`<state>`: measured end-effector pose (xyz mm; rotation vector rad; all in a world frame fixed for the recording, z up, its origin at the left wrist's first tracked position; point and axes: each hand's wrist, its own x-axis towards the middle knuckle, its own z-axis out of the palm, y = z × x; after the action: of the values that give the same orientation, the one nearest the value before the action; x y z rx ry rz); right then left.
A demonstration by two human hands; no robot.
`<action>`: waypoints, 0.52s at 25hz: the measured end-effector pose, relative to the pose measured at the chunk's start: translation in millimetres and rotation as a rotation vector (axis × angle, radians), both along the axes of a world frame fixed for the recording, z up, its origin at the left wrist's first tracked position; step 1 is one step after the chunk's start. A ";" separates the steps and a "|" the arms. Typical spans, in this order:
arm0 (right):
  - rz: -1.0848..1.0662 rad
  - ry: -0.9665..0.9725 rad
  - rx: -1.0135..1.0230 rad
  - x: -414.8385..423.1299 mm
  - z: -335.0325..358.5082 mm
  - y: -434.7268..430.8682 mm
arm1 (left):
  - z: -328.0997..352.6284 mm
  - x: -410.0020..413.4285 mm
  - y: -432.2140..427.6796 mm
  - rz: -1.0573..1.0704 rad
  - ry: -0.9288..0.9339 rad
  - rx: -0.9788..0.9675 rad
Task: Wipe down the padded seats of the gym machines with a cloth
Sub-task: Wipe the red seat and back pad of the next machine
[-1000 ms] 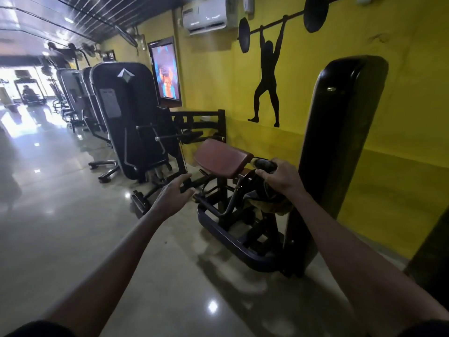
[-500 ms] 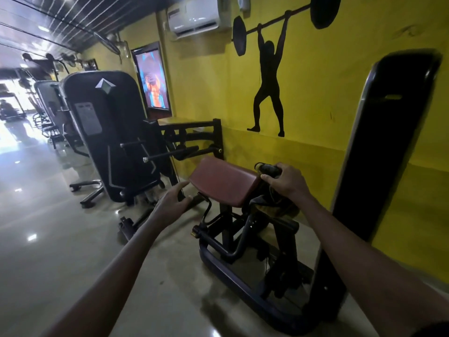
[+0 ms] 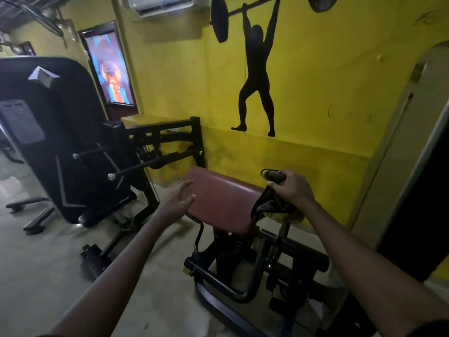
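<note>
While the view has closed in on the curl machine since the earlier frames, the reddish-brown padded seat (image 3: 220, 203) now sits lower centre and looks larger, tilted down toward the wearer. Left hand (image 3: 176, 203) is open, fingers spread and loosely extended, holding nothing; fingertips now reach the pad's left edge, where a second ago they hung short of it near the black frame bars. Contact or a thin gap: cannot tell. Right hand (image 3: 290, 188) stays closed around the black handle grip (image 3: 273, 175) at the pad's upper right corner, same hold as before. Cloth (image 3: 272, 207), dark with a yellowish patch, hangs bunched from under that fist, draped beside the pad's right edge; whether it touches the pad is unclear. Below, the machine's black tubular frame (image 3: 245, 288) rests on the grey floor (image 3: 48, 276). Neighbouring black weight-stack machine (image 3: 56, 142) has slid further left in view and now fills the left side; the row of machines behind it is mostly out of frame. Weightlifter silhouette (image 3: 257, 76) on the yellow wall (image 3: 328, 81) stands directly above the pad. Lit poster panel (image 3: 110, 69) and air conditioner (image 3: 160, 4) upper left. Some motion blur at left edge.
</note>
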<state>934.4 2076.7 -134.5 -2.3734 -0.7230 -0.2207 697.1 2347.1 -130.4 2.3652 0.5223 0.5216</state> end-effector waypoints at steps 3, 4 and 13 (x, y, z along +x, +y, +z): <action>-0.032 0.033 0.003 42.4 -13.4 43.2 | -15.3 52.7 48.3 -0.043 0.013 -0.019; -0.037 0.035 0.004 58.5 -18.1 60.3 | -21.0 72.0 65.6 -0.059 0.019 -0.019; -0.106 0.080 0.038 201.1 -58.1 197.6 | -44.6 234.8 222.8 -0.115 0.092 0.078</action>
<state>1135.5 2274.2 -192.6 -2.3717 -0.5521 -0.1814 931.9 2570.0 -174.9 2.4852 0.4105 0.3893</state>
